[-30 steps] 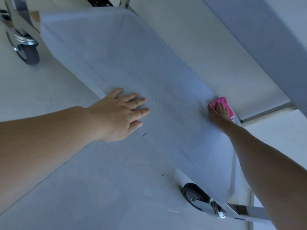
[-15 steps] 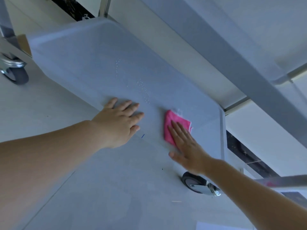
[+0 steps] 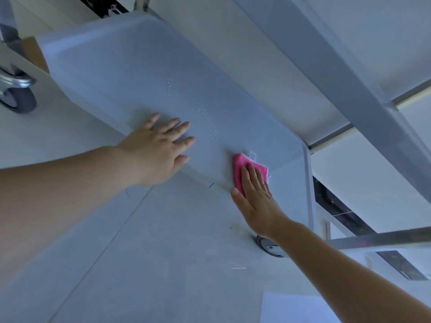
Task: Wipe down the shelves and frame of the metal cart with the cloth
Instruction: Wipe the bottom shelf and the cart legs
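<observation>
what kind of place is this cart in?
Likely an indoor utility or commercial room, hard to say which. Cues: large pale floor tiles, a wheeled metal cart with a caster, its bottom shelf being wiped with a pink cloth.

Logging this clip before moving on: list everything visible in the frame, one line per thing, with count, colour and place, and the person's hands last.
bottom shelf: 1, pale grey, low on the cart, centre
water droplets: a scattered trail, clear, on the bottom shelf
cloth: 1, pink, flat on the bottom shelf near its right end
caster wheels: 2 seen, grey, far left and under the right arm
floor: pale grey tile, below
left hand: flat on the shelf edge
right hand: flat, pressing the cloth
</observation>
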`<state>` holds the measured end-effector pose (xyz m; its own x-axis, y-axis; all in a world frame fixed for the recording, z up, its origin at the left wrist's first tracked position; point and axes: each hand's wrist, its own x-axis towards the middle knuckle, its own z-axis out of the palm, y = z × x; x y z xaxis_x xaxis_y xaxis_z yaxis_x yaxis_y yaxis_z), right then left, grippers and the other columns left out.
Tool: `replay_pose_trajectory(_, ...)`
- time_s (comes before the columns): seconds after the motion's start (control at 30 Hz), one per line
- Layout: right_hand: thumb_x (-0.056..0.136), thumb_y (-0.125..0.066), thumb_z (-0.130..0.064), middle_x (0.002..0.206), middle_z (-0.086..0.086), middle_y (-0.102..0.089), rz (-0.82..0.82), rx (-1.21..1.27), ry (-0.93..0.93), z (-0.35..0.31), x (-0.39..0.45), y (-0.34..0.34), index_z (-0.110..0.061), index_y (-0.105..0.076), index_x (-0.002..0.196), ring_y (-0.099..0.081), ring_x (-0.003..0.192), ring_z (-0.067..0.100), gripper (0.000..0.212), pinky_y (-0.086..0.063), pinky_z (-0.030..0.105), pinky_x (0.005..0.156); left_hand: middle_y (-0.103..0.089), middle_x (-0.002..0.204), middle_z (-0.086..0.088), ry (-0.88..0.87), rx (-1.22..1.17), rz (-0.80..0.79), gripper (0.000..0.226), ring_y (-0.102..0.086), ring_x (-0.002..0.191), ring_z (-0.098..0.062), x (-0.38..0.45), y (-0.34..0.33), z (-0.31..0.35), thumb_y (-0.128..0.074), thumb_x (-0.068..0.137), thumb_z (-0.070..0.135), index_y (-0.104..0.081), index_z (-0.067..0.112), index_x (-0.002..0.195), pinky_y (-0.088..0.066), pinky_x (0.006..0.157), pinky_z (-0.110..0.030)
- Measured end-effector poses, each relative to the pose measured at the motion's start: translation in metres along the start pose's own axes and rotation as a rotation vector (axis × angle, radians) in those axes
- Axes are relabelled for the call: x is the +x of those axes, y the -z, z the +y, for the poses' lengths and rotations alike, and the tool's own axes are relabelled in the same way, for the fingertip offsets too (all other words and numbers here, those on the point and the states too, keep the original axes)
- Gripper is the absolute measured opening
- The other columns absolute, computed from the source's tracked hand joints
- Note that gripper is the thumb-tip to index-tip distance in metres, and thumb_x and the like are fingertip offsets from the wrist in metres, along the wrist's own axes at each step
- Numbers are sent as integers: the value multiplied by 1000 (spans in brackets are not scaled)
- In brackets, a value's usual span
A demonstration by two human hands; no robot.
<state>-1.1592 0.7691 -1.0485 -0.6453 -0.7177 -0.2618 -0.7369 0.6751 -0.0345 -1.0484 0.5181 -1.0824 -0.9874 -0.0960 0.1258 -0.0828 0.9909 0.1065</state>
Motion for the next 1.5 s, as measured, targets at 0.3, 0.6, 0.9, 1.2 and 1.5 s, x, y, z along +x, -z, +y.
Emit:
replay_pose_trajectory(0.3, 88, -5, -61, 156, 0, 19, -27, -102, -5, 53, 73, 18, -21, 13, 146, 18, 143, 13, 73, 14, 28, 114, -6, 157, 5, 14, -61, -7, 68, -2, 144, -12, 0, -8, -6, 6, 83, 52, -10, 32, 146, -1, 113, -41)
replay_pose_trajectory(0.6, 103, -23, -25, 158, 10, 4, -7, -171, -98, 122, 177, 43, -10, -5, 149, 6, 146, 24, 51, 2, 39, 118, 4, 157, 8, 12, -105, -48, 65, 5, 143, -8, 0, -2, -6, 2, 84, 54, -3, 35, 146, 6, 113, -35)
replay_pose_trajectory(0.9, 101, -27, -31, 158, 13, -4, 13, -207, -139, 138, 231, 58, -16, -16, 149, -1, 145, 29, 51, -7, 47, 117, 8, 157, 7, 142, -24, -83, 81, 7, 143, -10, -24, 8, -50, 21, 69, 57, 4, 36, 146, 6, 113, -42)
replay_pose_trajectory(1.2, 91, -34, -62, 159, -1, 1, 110, 31, -214, 124, 230, 53, -19, -3, 150, 3, 146, 17, 79, 3, 37, 117, 3, 157, 9, 150, -27, -58, 78, 2, 142, -11, -23, 4, -49, 18, 73, 58, -1, 37, 146, 6, 111, -41)
replay_pose_trajectory(1.5, 80, -21, -74, 158, 0, 9, 24, -47, 140, 58, 153, 42, -23, 3, 149, 10, 145, 15, 89, 7, 31, 117, -2, 157, 9, 149, -41, -31, 67, -1, 142, -11, -21, 1, -51, 2, 83, 56, -7, 36, 146, 4, 111, -42)
